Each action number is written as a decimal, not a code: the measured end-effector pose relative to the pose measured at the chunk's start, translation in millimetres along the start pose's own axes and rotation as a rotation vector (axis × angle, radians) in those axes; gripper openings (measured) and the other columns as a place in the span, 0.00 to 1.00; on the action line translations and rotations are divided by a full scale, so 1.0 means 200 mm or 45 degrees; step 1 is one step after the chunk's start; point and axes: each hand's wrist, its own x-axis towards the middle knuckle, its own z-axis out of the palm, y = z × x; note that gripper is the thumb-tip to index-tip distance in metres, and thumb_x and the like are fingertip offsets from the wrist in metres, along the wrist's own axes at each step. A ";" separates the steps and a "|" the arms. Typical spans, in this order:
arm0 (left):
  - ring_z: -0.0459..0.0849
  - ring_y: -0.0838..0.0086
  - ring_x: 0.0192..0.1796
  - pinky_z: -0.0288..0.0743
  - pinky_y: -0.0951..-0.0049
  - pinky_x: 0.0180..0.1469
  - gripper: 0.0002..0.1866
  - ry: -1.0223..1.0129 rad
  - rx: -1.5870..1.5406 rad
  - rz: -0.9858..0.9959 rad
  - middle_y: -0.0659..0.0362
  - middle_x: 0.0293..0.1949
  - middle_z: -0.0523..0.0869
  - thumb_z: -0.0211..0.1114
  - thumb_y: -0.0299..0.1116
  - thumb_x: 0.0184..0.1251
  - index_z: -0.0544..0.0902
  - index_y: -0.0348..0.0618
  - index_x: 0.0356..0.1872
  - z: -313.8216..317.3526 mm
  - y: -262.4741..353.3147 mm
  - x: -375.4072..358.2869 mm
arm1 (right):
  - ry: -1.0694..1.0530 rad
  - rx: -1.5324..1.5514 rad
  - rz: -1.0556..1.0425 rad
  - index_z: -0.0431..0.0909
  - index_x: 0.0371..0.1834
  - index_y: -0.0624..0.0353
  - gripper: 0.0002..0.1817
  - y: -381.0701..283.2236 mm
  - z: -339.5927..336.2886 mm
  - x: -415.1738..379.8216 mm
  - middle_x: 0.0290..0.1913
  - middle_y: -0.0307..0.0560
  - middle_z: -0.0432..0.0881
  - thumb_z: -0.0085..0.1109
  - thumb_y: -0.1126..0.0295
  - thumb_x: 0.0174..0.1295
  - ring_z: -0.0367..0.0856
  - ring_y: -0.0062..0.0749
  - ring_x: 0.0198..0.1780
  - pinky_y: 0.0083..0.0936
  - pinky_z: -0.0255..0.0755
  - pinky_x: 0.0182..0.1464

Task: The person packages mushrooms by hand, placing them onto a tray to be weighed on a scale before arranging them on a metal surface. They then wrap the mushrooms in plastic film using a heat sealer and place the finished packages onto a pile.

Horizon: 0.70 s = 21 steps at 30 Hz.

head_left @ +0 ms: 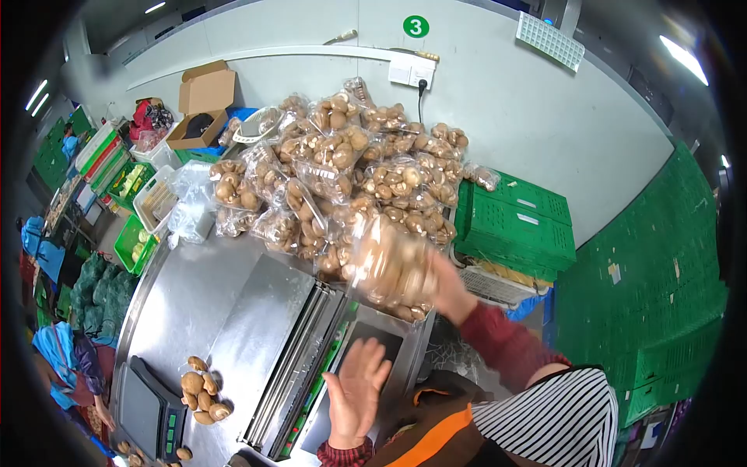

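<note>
- Left hand: bare; cuff dark red with a fine dark pattern, fitted at the wrist.
- Right hand: bare; forearm sleeve dark red, textured.
- Right upper-arm cloth: narrow black and white stripes, dark edging.
- Front garment: brown, one broad bright orange band, black section adjoining.

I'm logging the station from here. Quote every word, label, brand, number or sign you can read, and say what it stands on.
"3": white, on the round green sign on the wall.
Too small or blurred: labels on the green crates and mushroom bags.
</note>
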 end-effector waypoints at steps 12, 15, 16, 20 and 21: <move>0.73 0.71 0.46 0.67 0.70 0.53 0.18 1.766 1.272 1.078 0.53 0.49 0.75 0.67 0.27 0.66 0.74 0.33 0.54 -0.71 0.29 -0.37 | 0.426 -1.876 -1.174 0.74 0.57 0.63 0.25 0.44 0.20 0.86 0.55 0.52 0.76 0.69 0.67 0.57 0.74 0.48 0.56 0.41 0.69 0.59; 0.56 0.48 0.71 0.53 0.50 0.71 0.52 2.091 1.785 0.940 0.40 0.67 0.61 0.82 0.39 0.47 0.58 0.34 0.71 -0.87 0.49 -0.42 | -0.831 -1.584 -0.627 0.76 0.57 0.60 0.26 1.10 0.84 0.92 0.58 0.49 0.76 0.71 0.64 0.56 0.74 0.41 0.61 0.33 0.67 0.64; 0.54 0.46 0.73 0.51 0.49 0.73 0.57 2.103 1.782 0.896 0.38 0.68 0.60 0.83 0.42 0.44 0.56 0.33 0.72 -0.92 0.55 -0.42 | -1.110 -1.597 -0.591 0.76 0.58 0.59 0.27 1.32 1.00 0.96 0.61 0.51 0.75 0.70 0.59 0.57 0.72 0.45 0.64 0.37 0.65 0.67; 0.59 0.45 0.73 0.54 0.54 0.74 0.65 2.062 1.833 0.684 0.35 0.70 0.60 0.86 0.47 0.36 0.54 0.29 0.73 -1.15 0.73 -0.41 | -1.898 -1.579 -0.494 0.79 0.58 0.54 0.29 1.93 1.47 0.97 0.66 0.53 0.74 0.60 0.45 0.61 0.70 0.49 0.67 0.40 0.61 0.70; 0.66 0.45 0.69 0.61 0.54 0.70 0.65 1.937 1.757 0.773 0.36 0.65 0.67 0.86 0.51 0.32 0.57 0.27 0.70 -1.18 0.75 -0.40 | -1.895 -1.591 -0.466 0.79 0.58 0.54 0.29 2.00 1.48 0.97 0.66 0.53 0.74 0.60 0.45 0.61 0.70 0.49 0.67 0.40 0.61 0.70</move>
